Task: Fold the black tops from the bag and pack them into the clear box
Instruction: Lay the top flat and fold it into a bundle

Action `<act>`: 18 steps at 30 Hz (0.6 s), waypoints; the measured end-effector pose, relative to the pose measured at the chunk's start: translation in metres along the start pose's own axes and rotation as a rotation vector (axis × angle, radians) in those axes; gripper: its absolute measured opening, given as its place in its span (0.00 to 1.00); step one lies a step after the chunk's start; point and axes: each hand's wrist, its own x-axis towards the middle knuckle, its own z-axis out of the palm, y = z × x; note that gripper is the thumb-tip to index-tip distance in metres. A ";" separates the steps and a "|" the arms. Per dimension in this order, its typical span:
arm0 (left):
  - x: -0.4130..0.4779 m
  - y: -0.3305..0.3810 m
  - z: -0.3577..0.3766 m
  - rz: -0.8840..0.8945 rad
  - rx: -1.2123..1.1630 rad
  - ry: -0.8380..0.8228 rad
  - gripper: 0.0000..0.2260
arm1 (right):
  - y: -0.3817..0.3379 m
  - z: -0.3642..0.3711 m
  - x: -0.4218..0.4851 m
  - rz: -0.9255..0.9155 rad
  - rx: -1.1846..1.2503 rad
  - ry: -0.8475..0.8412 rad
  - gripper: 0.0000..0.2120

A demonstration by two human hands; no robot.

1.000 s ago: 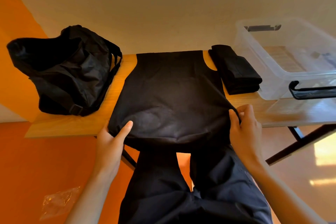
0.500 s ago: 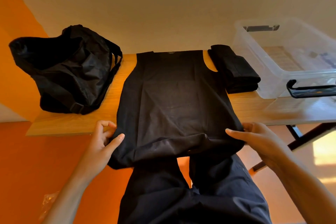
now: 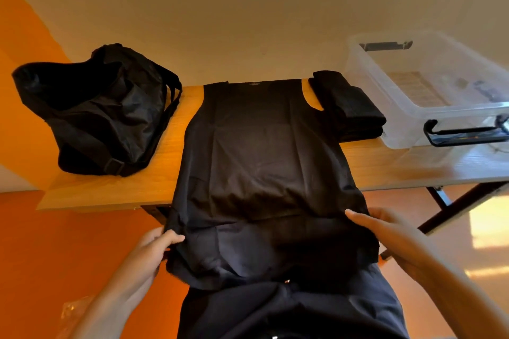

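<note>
A black sleeveless top [image 3: 259,151] lies spread on the wooden table [image 3: 115,187], neck toward the wall, its hem hanging over the near edge. My left hand [image 3: 154,245] pinches the hem's left corner. My right hand [image 3: 385,231] holds the right corner with the thumb on top. A folded black top [image 3: 349,104] sits to the right of it, beside the clear box [image 3: 429,82]. The black bag [image 3: 93,113] slumps on the table's left end.
The clear box has black latch handles [image 3: 465,135] and stands at the table's right end against the wall. The table's black legs [image 3: 462,203] show below on the right. A clear plastic wrapper [image 3: 74,311] lies on the orange floor at the lower left.
Both hands have dropped below the table edge and drawn the hem toward me, so the top now lies longer and flatter; the bunched fold near the edge is gone.
</note>
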 end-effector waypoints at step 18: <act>-0.025 -0.012 0.000 0.051 0.019 -0.082 0.18 | 0.025 0.002 -0.006 -0.063 0.017 0.241 0.13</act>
